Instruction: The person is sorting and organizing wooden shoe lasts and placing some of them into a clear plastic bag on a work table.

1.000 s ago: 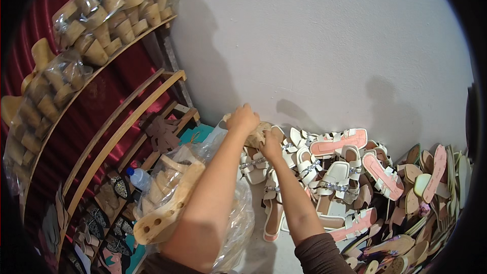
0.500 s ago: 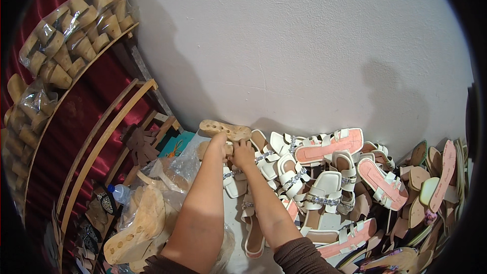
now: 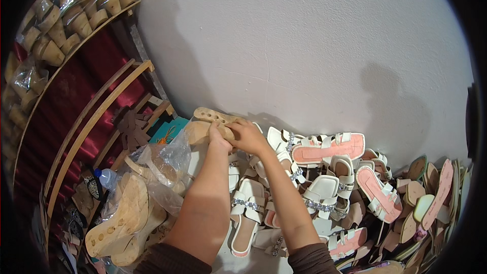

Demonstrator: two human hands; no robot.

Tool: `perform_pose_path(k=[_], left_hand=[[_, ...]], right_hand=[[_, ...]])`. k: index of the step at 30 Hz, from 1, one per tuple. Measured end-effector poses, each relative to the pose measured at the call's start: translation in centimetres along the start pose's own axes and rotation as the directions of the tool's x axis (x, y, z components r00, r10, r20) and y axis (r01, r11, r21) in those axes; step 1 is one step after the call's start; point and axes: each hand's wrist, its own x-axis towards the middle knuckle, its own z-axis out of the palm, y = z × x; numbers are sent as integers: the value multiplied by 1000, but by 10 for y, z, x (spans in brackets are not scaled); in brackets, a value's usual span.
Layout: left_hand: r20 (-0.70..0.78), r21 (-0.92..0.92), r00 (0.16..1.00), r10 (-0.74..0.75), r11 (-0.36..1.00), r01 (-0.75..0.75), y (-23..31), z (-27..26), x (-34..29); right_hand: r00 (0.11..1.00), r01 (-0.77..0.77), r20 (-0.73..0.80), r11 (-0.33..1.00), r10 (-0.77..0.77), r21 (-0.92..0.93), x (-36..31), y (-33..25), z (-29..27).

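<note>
Both my hands are together near the wall, at the far side of the table. My left hand (image 3: 219, 136) is closed round a light wooden shoe sole (image 3: 197, 131), whose broad end shows left of the fingers. From the right, my right hand (image 3: 247, 137) also grips it; its fingertips lie over the wood. Just behind lies a second wooden sole (image 3: 207, 115) with a row of round holes, partly hidden by the held one. To the right of my hands, white strappy sandals with jewelled bands (image 3: 248, 202) are spread over the table.
Near left, large wooden soles (image 3: 119, 213) lie in a clear plastic bag (image 3: 167, 165). A wooden rack (image 3: 91, 99) carries bagged wooden heels (image 3: 76, 20). A blue-capped bottle (image 3: 107, 178) stands by it. Pink-soled sandals (image 3: 329, 153) and loose soles (image 3: 437, 193) pile up at right.
The held sole has come up and now shows more of its broad end left of my hand. My right hand has moved over it. The whole view has shifted slightly.
</note>
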Motion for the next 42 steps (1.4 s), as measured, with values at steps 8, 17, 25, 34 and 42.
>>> perform_pose_path(k=[8,17,25,34,42], left_hand=[[-700,627,472,537,778,46,7,23,-15],[-656,637,630,415,752,168,-12,-12,35],[-680,593,619,394,792,147,-20,4,22],[-437,522,807,397,843,-132,9,-41,28],[-77,674,989,-130,723,148,-71,15,-159]], right_hand=[[989,-139,-111,903,102,-406,-2,63,16],[946,-95,136,649,296,-755,3,79,87],[992,49,116,690,51,-722,1,92,88],[923,326,-103,895,-372,-305,-26,-2,-8],[924,25,-365,969,-117,-247,-171,-74,-88]])
